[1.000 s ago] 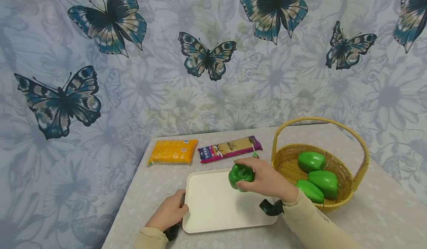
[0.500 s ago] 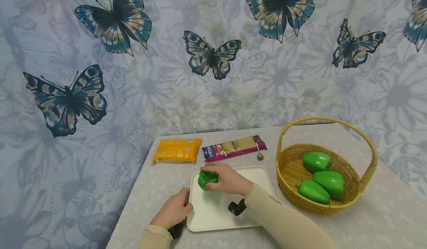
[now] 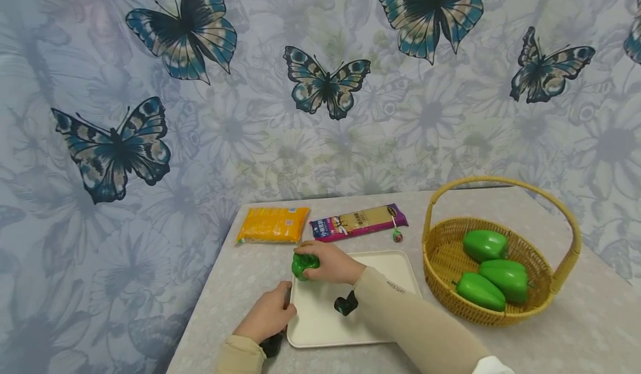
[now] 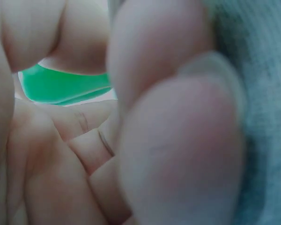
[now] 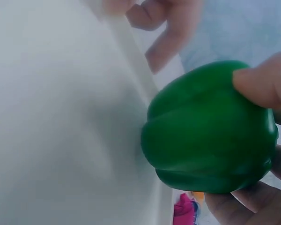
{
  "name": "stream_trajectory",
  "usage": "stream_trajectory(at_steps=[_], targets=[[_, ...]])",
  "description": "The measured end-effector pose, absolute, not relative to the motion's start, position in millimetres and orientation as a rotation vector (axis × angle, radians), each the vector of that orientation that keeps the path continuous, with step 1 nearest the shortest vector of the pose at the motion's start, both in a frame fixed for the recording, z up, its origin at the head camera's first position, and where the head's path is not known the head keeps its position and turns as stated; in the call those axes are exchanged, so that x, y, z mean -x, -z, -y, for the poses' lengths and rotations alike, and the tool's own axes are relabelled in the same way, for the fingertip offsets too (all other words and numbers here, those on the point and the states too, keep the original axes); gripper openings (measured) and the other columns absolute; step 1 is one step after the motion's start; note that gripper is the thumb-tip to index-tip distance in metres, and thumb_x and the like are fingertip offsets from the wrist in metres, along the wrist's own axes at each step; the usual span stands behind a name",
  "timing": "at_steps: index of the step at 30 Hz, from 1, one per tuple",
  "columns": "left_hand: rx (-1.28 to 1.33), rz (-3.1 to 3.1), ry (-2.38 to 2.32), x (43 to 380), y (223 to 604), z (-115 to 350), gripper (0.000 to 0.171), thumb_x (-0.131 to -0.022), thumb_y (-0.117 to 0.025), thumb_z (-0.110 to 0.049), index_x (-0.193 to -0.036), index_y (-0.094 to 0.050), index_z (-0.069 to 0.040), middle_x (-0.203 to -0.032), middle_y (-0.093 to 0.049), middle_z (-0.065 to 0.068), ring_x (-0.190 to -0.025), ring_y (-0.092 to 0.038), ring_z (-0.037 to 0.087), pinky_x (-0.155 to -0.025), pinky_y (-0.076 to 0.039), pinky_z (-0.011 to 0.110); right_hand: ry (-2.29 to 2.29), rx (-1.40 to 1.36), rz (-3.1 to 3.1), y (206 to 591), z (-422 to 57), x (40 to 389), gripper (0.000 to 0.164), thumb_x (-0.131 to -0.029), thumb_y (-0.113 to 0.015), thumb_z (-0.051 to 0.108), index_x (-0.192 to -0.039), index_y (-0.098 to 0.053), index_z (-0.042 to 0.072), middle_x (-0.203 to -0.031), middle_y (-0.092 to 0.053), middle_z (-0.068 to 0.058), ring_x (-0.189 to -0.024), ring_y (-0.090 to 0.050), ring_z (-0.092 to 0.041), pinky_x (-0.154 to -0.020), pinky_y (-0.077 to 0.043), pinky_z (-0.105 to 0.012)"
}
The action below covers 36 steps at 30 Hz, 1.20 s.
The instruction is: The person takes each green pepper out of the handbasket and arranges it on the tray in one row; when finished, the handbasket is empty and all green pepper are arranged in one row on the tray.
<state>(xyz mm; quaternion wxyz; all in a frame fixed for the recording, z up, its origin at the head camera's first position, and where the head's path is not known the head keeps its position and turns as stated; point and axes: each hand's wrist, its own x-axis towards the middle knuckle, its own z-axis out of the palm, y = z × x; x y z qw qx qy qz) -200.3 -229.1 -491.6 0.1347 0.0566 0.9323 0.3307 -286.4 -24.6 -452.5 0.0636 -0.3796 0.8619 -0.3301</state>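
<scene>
My right hand [image 3: 333, 261] pinches a green bell pepper [image 3: 302, 265] between thumb and fingers, at the far left corner of the cream tray [image 3: 370, 329]. Seen from the right wrist, the bell pepper [image 5: 210, 131] overlaps the tray's rim. With its thumb at the rim, my left hand [image 3: 265, 314] holds the tray's left edge. Its curled fingers [image 4: 178, 150] fill the left wrist view, and a patch of the green pepper [image 4: 61, 86] shows through a gap between them.
To the right stands a yellow wicker basket [image 3: 450, 301] with a tall handle, three green bell peppers [image 3: 486, 244] inside. Behind the tray lie an orange packet [image 3: 272, 225], a purple packet [image 3: 350, 224] and a small wrapped lollipop [image 3: 397, 235]. A patterned wall [image 3: 400, 157] backs the table.
My right hand has carried the bell pepper leftward across the tray to its far left corner. My left hand keeps its place at the tray's edge. The head view has turned slightly left.
</scene>
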Motion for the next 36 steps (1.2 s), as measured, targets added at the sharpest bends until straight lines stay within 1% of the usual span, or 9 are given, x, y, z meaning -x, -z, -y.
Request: stream_trajectory(at_steps=[6,10,13,17,22,24,29,33,36], targets=[[-0.19,-2.711,-0.961,200.0,489.2,230.5,0.062,-0.096,-0.058,-0.013,-0.15,-0.038,0.009,-0.094,-0.069,0.009,-0.066,-0.063,0.018,-0.059,-0.051,0.037,1.05,1.144,-2.602,462.9,29.1,289.6,0.052,-0.095,-0.073,0.024,-0.146,-0.06,0.017,-0.149,-0.056,-0.005,-0.114,-0.058,-0.013,-0.099,-0.05,-0.026],[-0.236,-2.736,-0.961,201.3,488.0,230.1,0.061,-0.096,-0.058,-0.013,-0.149,-0.04,0.009,-0.092,-0.069,0.008,-0.065,-0.062,0.017,-0.058,-0.05,0.036,1.093,1.147,-2.604,466.7,28.3,293.5,0.053,-0.096,-0.073,0.024,-0.147,-0.058,0.017,-0.148,-0.057,-0.001,-0.111,-0.057,-0.01,-0.101,-0.049,-0.026],[-0.244,-2.733,-0.963,201.9,488.8,229.9,0.062,-0.095,-0.058,-0.013,-0.149,-0.039,0.01,-0.09,-0.068,0.007,-0.064,-0.062,0.017,-0.058,-0.05,0.036,1.116,1.13,-2.597,471.7,26.6,296.3,0.059,-0.097,-0.072,0.026,-0.152,-0.053,0.016,-0.151,-0.055,-0.002,-0.119,-0.058,-0.012,-0.106,-0.048,-0.031],[-0.236,-2.721,-0.971,202.3,490.2,229.4,0.062,-0.095,-0.059,-0.013,-0.149,-0.039,0.01,-0.09,-0.068,0.008,-0.065,-0.062,0.017,-0.058,-0.05,0.036,1.173,1.058,-2.58,478.2,24.6,297.2,0.072,-0.097,-0.071,0.033,-0.16,-0.04,0.017,-0.157,-0.049,-0.004,-0.128,-0.056,-0.016,-0.112,-0.044,-0.039],[-0.243,-2.718,-0.973,202.4,491.5,228.2,0.062,-0.095,-0.059,-0.013,-0.149,-0.039,0.01,-0.091,-0.069,0.008,-0.065,-0.062,0.017,-0.058,-0.05,0.036,1.24,0.981,-2.551,480.5,22.6,295.4,0.083,-0.095,-0.072,0.038,-0.164,-0.029,0.018,-0.163,-0.041,-0.003,-0.134,-0.054,-0.02,-0.115,-0.041,-0.045],[-0.243,-2.715,-0.975,202.5,491.8,227.8,0.062,-0.095,-0.059,-0.013,-0.149,-0.039,0.01,-0.091,-0.069,0.008,-0.065,-0.062,0.017,-0.058,-0.051,0.036,1.242,0.968,-2.551,480.3,22.1,294.4,0.085,-0.095,-0.072,0.04,-0.165,-0.028,0.019,-0.164,-0.039,-0.002,-0.137,-0.052,-0.021,-0.115,-0.04,-0.046],[-0.228,-2.711,-0.978,203.1,493.4,227.3,0.062,-0.095,-0.058,-0.013,-0.15,-0.039,0.009,-0.092,-0.069,0.007,-0.065,-0.063,0.017,-0.058,-0.051,0.036,1.276,0.949,-2.543,474.2,18.2,291.3,0.086,-0.094,-0.072,0.043,-0.165,-0.025,0.027,-0.165,-0.036,0.003,-0.14,-0.049,-0.02,-0.116,-0.039,-0.046],[-0.209,-2.711,-0.971,202.7,494.6,227.5,0.062,-0.095,-0.058,-0.014,-0.15,-0.039,0.008,-0.092,-0.069,0.007,-0.066,-0.063,0.017,-0.059,-0.051,0.036,1.315,0.915,-2.542,458.9,4.4,285.3,0.087,-0.094,-0.071,0.047,-0.165,-0.023,0.032,-0.168,-0.03,0.004,-0.149,-0.039,-0.025,-0.117,-0.036,-0.053],[-0.193,-2.714,-0.959,201.7,495.1,228.3,0.062,-0.095,-0.059,-0.015,-0.15,-0.039,0.008,-0.092,-0.069,0.007,-0.067,-0.063,0.017,-0.06,-0.051,0.036,1.326,0.913,-2.566,444.0,-16.9,280.7,0.085,-0.095,-0.07,0.045,-0.165,-0.023,0.032,-0.169,-0.028,0.0,-0.151,-0.036,-0.031,-0.116,-0.034,-0.059]])
